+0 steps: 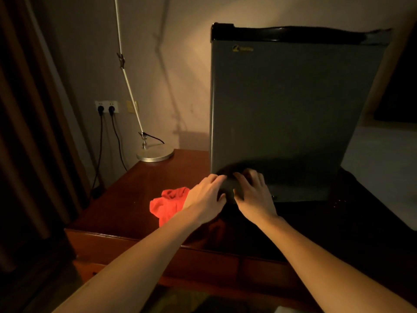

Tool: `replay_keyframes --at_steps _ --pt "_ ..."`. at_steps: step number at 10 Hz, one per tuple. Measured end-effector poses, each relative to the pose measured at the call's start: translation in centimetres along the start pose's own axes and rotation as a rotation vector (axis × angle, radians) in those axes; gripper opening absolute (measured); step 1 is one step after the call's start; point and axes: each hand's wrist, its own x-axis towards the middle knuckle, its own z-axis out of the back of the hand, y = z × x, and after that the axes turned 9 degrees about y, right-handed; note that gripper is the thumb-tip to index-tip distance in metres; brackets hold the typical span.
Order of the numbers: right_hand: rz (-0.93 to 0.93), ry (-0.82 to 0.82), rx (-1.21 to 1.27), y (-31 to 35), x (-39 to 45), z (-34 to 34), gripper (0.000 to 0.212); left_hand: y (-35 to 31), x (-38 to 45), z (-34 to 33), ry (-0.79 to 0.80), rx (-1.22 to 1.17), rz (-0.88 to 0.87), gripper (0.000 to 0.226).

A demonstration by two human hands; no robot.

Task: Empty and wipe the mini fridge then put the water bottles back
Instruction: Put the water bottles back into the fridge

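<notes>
Both hands reach forward to the lower left corner of the grey, box-shaped mini fridge with a black top edge (288,114), whose door is closed and which stands upright on the dark reddish-brown wooden table (140,190). The left hand (204,197) lies at the fridge's bottom left corner, its fingers bent towards the door edge; the right hand (253,193) sits just beside it to the right, fingers spread and lying against the lower front of the door. A dark shadow fills the gap between the two hands, so whether either one actually grips the door edge cannot be told. Just left of the left hand, partly hidden under its wrist, a crumpled red cloth (168,203) lies on the table. Farther off beyond the left hand, at the back of the table, stands the round silver metal base of a lamp (155,153) with a thin white stem (128,82) leaning up along the wall. Two black plugs sit in a white wall socket (106,107) to the far left of the hands.
</notes>
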Motion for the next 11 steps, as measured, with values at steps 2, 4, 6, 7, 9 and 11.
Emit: replay_keyframes --at_steps 2,4,6,7,9,11 --pt "-0.043 0.047 -0.015 -1.4 3.9 -0.9 0.054 1.5 4.5 -1.1 0.063 0.001 0.052 0.067" --pt "-0.069 0.025 -0.064 -1.4 6.5 -2.0 0.050 2.3 7.7 -1.4 -0.018 0.071 0.022 0.055" --pt "-0.043 -0.017 -0.122 -1.9 6.4 -2.9 0.049 1.4 8.7 -1.8 -0.075 0.065 0.014 0.043" --pt "-0.034 0.002 -0.125 -2.0 5.9 -2.5 0.050 1.2 8.5 -1.7 -0.057 0.061 0.027 0.045" --pt "-0.116 0.083 -0.074 -2.7 4.3 0.5 0.058 -0.3 7.0 -0.9 -0.011 0.119 0.039 0.055" --pt "-0.190 0.049 -0.075 -3.8 1.7 5.0 0.058 -3.0 5.0 0.4 -0.076 0.130 -0.006 0.056"
